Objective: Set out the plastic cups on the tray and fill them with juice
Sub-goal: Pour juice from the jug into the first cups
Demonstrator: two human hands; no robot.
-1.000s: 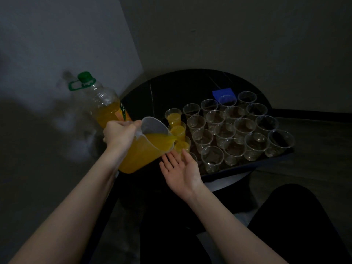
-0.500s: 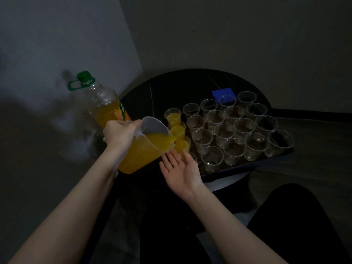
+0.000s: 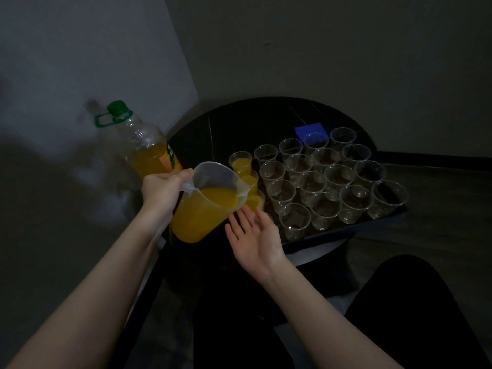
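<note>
My left hand (image 3: 164,189) grips the handle of a clear plastic jug (image 3: 205,206) of orange juice, tilted with its spout over the left column of cups. Three cups in that column hold juice, the farthest one (image 3: 240,163) in plain sight. My right hand (image 3: 255,239) lies open, palm up, just under the jug's spout, in front of the nearest cup of that column. Several empty clear cups (image 3: 324,209) stand in rows on the dark tray (image 3: 332,237).
A large juice bottle (image 3: 145,147) with a green cap stands left of the jug, near the wall. A blue square object (image 3: 311,129) lies behind the cups on the round black table (image 3: 239,123). My dark-clothed knee (image 3: 412,302) is at lower right.
None of the hands, jug or cups has visibly moved; the jug stays tilted at the same cup.
</note>
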